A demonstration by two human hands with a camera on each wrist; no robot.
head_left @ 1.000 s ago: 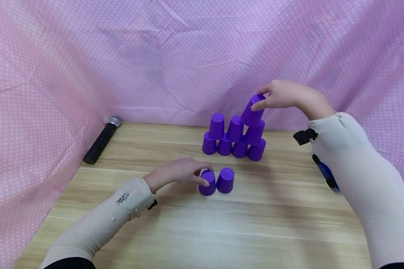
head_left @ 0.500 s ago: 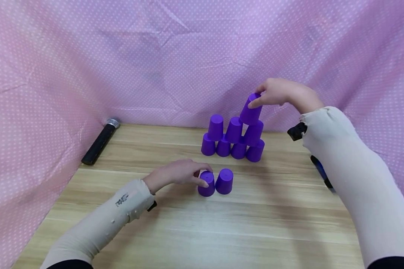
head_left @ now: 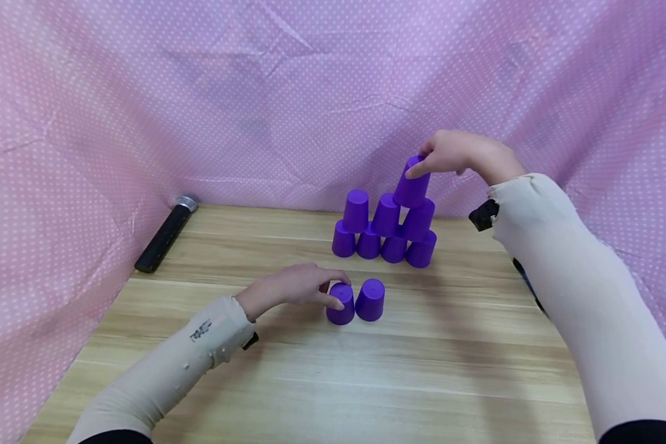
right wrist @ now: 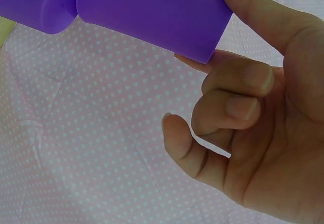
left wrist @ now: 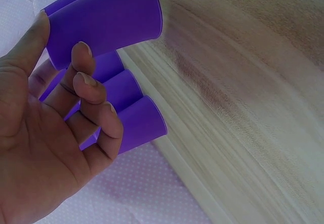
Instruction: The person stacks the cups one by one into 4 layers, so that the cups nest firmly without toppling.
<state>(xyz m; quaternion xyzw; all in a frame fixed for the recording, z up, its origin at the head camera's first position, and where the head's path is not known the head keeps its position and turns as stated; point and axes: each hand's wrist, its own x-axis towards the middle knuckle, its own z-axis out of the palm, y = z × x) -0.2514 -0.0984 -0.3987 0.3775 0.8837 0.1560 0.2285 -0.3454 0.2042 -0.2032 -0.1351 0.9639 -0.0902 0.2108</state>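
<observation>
Upside-down purple cups stand in a stack at the table's back, with several in the bottom row (head_left: pixel 369 244) and three in the row above (head_left: pixel 386 216). My right hand (head_left: pixel 463 152) pinches one more purple cup (head_left: pixel 411 190) by its narrow end. This cup's wide rim meets the right side of the second row, as the right wrist view also shows. Nearer the front, my left hand (head_left: pixel 296 285) holds an upside-down purple cup (head_left: pixel 340 314) between thumb and index finger. Another purple cup (head_left: pixel 370 302) stands close to its right.
A black microphone (head_left: pixel 166 237) with a silver head lies at the table's back left. Pink dotted cloth (head_left: pixel 255 123) hangs close behind the stack and along the sides. A dark blue object (head_left: pixel 525 281) is mostly hidden beneath the right forearm. The table (head_left: pixel 322 388) has a wood-grain top.
My right hand has shifted slightly left with its cup, which is now more over the second row. The left hand and its cup have stayed in place.
</observation>
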